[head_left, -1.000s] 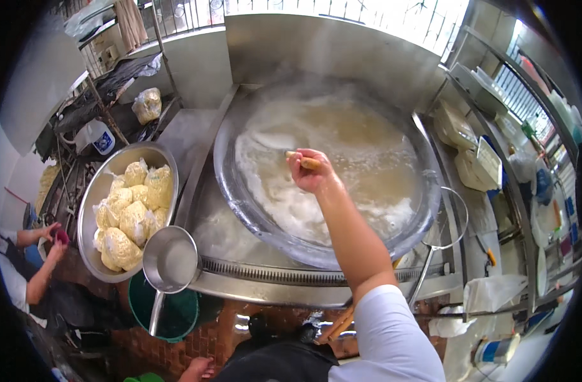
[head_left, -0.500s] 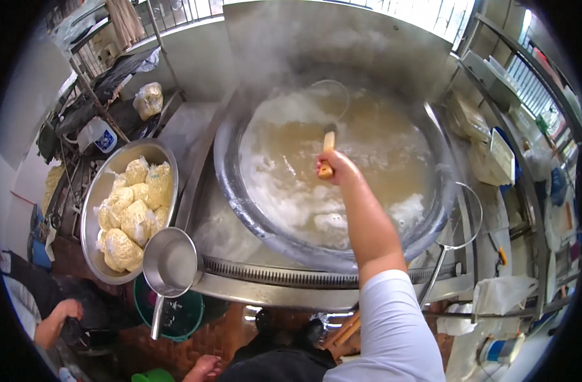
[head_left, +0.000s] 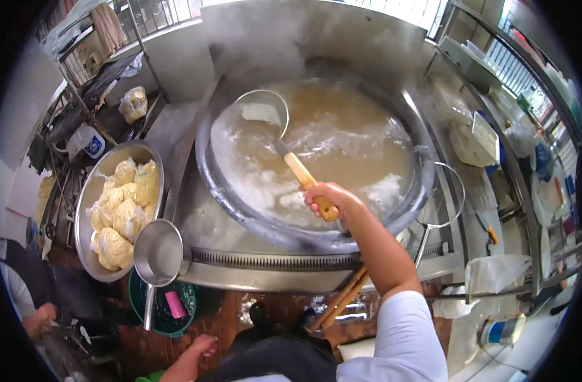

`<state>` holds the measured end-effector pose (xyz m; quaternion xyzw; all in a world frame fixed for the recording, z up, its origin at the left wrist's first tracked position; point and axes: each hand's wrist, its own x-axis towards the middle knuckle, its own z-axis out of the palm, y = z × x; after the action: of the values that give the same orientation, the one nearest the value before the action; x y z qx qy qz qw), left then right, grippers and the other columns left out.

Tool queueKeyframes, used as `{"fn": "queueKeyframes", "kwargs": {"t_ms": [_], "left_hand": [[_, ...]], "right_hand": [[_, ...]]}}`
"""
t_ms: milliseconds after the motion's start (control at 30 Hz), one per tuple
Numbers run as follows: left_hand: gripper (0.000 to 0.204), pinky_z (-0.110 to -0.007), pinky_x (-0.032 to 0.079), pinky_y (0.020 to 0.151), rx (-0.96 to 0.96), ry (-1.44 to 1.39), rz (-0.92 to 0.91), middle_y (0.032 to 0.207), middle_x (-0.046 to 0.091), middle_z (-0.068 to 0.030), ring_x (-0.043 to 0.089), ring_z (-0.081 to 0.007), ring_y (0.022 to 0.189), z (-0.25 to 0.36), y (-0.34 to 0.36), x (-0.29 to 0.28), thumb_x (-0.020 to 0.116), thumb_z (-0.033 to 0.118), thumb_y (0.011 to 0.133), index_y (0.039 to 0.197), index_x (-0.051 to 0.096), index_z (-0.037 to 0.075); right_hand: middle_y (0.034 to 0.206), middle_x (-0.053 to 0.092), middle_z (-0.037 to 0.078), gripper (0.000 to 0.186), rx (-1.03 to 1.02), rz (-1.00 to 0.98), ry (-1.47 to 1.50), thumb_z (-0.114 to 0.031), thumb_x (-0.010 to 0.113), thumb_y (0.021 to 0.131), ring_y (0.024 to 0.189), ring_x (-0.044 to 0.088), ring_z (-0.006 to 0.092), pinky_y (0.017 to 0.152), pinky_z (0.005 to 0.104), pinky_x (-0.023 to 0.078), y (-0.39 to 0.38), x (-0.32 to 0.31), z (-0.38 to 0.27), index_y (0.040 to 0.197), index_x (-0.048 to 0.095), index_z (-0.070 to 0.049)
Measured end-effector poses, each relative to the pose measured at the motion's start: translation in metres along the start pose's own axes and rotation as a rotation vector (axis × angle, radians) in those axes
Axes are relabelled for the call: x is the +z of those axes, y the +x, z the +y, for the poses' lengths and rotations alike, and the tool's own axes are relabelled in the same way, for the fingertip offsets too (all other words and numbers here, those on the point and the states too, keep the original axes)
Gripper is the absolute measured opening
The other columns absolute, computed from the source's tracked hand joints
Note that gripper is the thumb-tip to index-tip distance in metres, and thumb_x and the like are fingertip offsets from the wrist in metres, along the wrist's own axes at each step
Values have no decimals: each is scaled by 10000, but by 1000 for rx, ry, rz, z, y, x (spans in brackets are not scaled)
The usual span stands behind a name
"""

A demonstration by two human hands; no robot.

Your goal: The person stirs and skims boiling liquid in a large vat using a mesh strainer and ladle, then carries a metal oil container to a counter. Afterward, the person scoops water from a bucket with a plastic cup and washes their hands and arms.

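In my right hand [head_left: 329, 198], fingers wrapped round its wooden handle, is a round skimmer [head_left: 297, 167]. The skimmer's wire-rimmed head lies at the left far part of a big steaming cauldron [head_left: 205, 162], over pale foam. Cloudy tan liquid [head_left: 348, 153] fills the pot, with white froth along its left and near sides. My left hand [head_left: 205, 346] hangs low near my body, apart from the pot, its fingers loosely curled and nothing visible in them.
To the left, a metal basin [head_left: 84, 210] holds several bags of yellowish noodle-like food [head_left: 126, 219]. A steel saucepan [head_left: 158, 251] sits beside it, above a green tub [head_left: 135, 296] with a pink cup [head_left: 175, 304]. Another hoop skimmer [head_left: 424, 245] leans right. A person's hand [head_left: 41, 318] shows lower left.
My right hand has drawn nearer to me, and the skimmer's head has swung left across the liquid. My view has shifted slightly; the pink cup now shows fully.
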<state>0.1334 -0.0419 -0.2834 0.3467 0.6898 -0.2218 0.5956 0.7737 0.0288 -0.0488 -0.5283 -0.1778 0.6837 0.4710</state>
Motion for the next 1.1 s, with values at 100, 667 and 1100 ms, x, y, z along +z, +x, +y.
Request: {"fn": "queueKeyframes", "kwargs": {"t_ms": [100,667,1100], "left_hand": [[367,-369,520,517,105,76,-13,952,652,-87,643,-213,711,14,8,12,619,360,889,1083,631,49],[145,-225,457,508,636,188,-149,815,651,-22,606,-104,607,87,-139,39,577,164,908,1011,627,73],[554,-430,513,817,690,478,1066,1011,641,-178,641,-316,888,127,-179,-135,679,388,818,1198,548,7]], "right_hand": [[734,544,3,344,19,-91,141,-117,598,866,544,537,70,460,238,492,-38,-3,27,1184,483,-53],[707,547,10,445,-195,396,61,-97,618,829,490,553,95,402,229,466,-300,-34,65,1248,482,-42],[719,558,49,342,-7,237,114,-67,612,811,518,557,151,465,270,480,-269,49,104,1139,515,-51]]}}
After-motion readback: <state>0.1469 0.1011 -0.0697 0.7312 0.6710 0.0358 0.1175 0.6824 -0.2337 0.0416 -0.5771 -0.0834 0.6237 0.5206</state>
